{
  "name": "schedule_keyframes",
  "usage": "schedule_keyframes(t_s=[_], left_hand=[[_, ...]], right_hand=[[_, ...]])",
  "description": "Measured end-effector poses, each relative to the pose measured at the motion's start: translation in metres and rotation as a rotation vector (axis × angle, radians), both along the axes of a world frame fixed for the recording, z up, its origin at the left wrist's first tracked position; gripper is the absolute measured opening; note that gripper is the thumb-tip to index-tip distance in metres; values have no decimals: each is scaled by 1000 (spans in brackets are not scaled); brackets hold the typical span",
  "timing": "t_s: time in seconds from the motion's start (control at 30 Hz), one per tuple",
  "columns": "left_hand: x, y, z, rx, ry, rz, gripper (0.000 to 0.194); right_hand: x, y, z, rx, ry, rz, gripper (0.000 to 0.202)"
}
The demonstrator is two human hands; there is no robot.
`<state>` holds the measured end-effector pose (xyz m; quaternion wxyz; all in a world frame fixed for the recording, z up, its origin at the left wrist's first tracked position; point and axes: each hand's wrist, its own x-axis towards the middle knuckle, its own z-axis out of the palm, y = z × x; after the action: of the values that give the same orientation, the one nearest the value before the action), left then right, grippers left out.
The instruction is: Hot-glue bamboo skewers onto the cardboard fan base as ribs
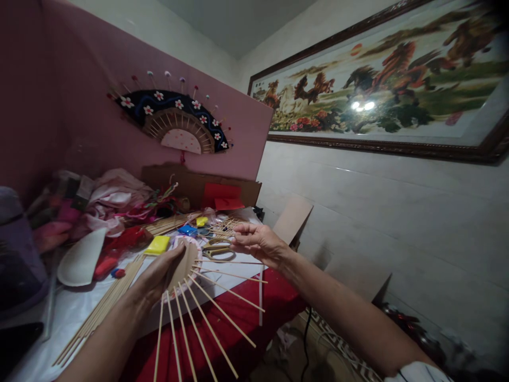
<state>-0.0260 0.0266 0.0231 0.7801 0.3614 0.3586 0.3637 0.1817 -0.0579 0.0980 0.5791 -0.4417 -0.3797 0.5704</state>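
My left hand (157, 276) grips a half-round cardboard fan base (183, 268) with a pink-and-white patterned edge, thumb on top. Several thin wooden sticks (210, 313) fan out from its curved edge toward me and to the right. Over the table's right part, my right hand (260, 243) has its fingers drawn together in a pinch; whatever may be between the fingertips is too small to make out. Close to its fingertips lie gold-handled scissors (218, 250) and a pile of short sticks (226, 227).
Long sticks (99, 307) lie on the white sheet at left, near a white paper plate piece (81, 260). Yellow (158, 245) and blue (187, 230) packets sit behind the base. A finished decorated fan (175, 119) hangs on the pink panel. Red cloth (278, 297) covers the table's edge.
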Motion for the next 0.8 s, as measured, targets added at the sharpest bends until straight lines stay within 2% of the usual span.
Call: schedule_keyframes(t_s=[0.17, 0.43, 0.8], left_hand=[[0, 0, 1, -16, -42, -1, 19], [1, -3, 6, -23, -10, 20, 21], [2, -3, 8, -37, 15, 23, 20]], right_hand=[[-2, 0, -1, 31, -17, 3, 24], [-4, -1, -1, 41, -15, -21, 29], [-3, 1, -7, 97, -95, -42, 25]])
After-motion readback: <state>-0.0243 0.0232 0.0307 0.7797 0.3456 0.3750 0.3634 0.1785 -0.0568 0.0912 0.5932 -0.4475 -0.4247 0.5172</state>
